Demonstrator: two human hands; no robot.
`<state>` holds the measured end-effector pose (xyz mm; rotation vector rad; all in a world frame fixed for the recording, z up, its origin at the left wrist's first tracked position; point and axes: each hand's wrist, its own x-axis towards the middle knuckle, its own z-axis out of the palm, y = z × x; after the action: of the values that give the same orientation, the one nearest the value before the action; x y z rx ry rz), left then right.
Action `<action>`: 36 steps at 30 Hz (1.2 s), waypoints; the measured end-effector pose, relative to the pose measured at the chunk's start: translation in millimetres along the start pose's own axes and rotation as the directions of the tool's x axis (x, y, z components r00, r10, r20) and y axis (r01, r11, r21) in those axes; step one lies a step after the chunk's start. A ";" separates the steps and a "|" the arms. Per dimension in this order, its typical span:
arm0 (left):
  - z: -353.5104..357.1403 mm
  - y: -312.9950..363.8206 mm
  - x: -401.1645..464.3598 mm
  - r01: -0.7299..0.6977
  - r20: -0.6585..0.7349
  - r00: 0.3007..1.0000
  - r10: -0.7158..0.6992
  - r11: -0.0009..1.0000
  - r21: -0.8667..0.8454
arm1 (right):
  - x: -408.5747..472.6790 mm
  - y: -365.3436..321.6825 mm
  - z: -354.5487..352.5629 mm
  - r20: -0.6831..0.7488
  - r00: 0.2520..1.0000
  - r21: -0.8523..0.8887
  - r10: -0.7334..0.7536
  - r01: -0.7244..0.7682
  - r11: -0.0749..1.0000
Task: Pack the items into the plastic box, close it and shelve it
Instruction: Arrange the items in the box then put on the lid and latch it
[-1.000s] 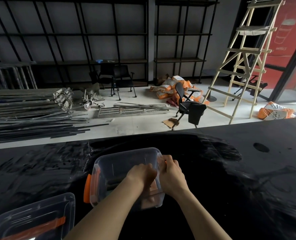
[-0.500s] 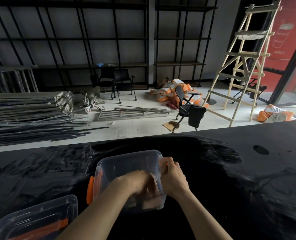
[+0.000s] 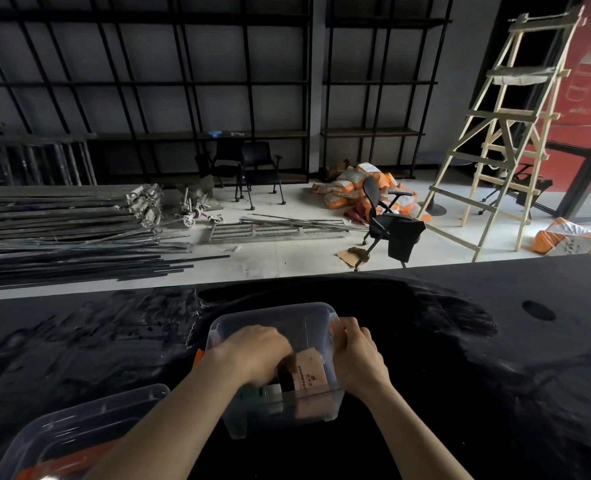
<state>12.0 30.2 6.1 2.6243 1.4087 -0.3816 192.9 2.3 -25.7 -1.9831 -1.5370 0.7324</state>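
A clear plastic box (image 3: 273,317) with an orange side latch (image 3: 198,359) stands on the black table (image 3: 494,358) in front of me. My left hand (image 3: 256,351) reaches down inside it, fingers curled on a small tan carton (image 3: 309,370) that stands among other items, one with a green edge (image 3: 257,393). My right hand (image 3: 358,355) grips the box's right rim. The clear lid (image 3: 79,431) with an orange handle lies at the lower left.
Beyond the table's far edge are black wall shelves (image 3: 217,98), a stack of metal bars (image 3: 62,230), black chairs (image 3: 387,223), orange sacks (image 3: 356,188) and a wooden ladder (image 3: 501,133). A round hole (image 3: 538,310) sits in the table at right.
My left hand has gone deeper into the box and shifted left, uncovering the tan carton. My right hand stays on the right rim. The view has tilted slightly.
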 end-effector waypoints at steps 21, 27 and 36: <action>19.6 -32.0 -68.7 0.206 -0.415 0.863 -0.289 0.950 -0.233 | 2.3 1.9 0.2 -0.007 1.000 -0.057 -0.007 0.007 0.998; 42.1 -26.8 -57.4 0.198 -0.437 0.648 -0.623 0.692 -0.694 | -10.2 -21.8 -6.9 -0.346 0.831 -0.335 -0.435 0.324 0.885; 55.3 -17.0 -50.7 0.192 -0.302 0.612 -0.731 0.507 -0.840 | 5.1 -61.4 33.4 0.573 0.817 -0.298 -0.061 0.277 0.913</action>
<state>-37.7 -14.2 -32.4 1.6035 1.9427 0.9931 128.4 23.3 -7.9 -1.9384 -2.3191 1.0723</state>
